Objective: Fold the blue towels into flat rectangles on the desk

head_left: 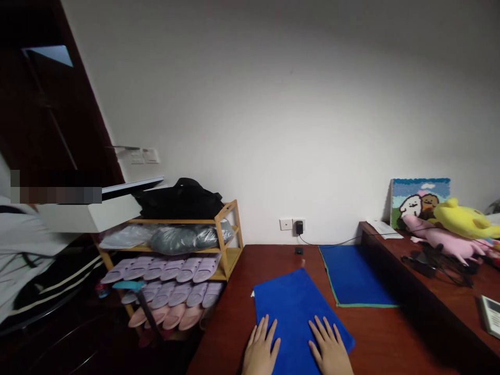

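Observation:
A plain blue cloth (292,302) lies spread at an angle on the reddish-brown table (224,317), with a small white tag at its left corner. My left hand (261,346) rests flat on the cloth's left side, fingers apart. On its right side lies my right hand (330,346), also flat with spread fingers. Neither hand grips anything. Farther back to the right, a second blue cloth with a green edge (357,276) lies on the table, apart from both hands. The lower part of the first cloth runs out of view.
Left of the table stands a wooden rack (230,260) with slippers and a black bag (183,200). A black plug (299,227) sits in the wall socket. The raised right surface (425,284) holds plush toys (464,221), cables and a picture (420,195).

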{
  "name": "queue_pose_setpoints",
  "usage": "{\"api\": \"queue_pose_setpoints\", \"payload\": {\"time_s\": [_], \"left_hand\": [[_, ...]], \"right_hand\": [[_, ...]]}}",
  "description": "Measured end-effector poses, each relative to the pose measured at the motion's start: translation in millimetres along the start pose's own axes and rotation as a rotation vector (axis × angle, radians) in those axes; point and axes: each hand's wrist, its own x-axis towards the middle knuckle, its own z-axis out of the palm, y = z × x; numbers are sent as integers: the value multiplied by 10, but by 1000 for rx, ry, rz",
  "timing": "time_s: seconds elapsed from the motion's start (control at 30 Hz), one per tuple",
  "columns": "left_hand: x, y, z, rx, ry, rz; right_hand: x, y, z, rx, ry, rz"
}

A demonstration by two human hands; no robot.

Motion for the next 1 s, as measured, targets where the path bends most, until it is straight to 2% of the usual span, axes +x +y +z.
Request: {"api": "queue_pose_setpoints", "payload": {"time_s": [0.1, 0.17, 0.23, 0.3, 0.4, 0.5, 0.6, 0.7, 0.83, 0.93, 1.0], "left_hand": [[-219, 147, 58, 77, -64, -108], [-333, 293, 53, 107, -102, -127], [-366, 412, -30, 109, -96, -117], [-312, 438, -172, 99, -26, -86], [-149, 271, -363, 71, 70, 49], [-9, 20, -373, 25, 26, 144], [34, -66, -222, 18, -72, 23], [-4, 48, -63, 45, -107, -114], [-52, 218, 10, 66, -105, -166], [-54, 237, -5, 59, -104, -171], [-54, 223, -14, 48, -92, -154]], "right_hand": [[232, -4, -389, -2, -117, -164], [369, -42, -505, -44, -136, -173], [423, -109, -469, -105, -74, -63], [367, -181, -305, -138, 1, 82], [163, -240, 7, -134, 1, 247], [34, -214, 153, -135, -31, 279], [83, -131, 56, -101, -27, 220], [191, -29, -117, -57, -59, 147], [245, 63, -204, -53, -110, 124], [338, 72, -208, -23, -106, 176], [491, 55, -225, -8, -72, 201]]}}
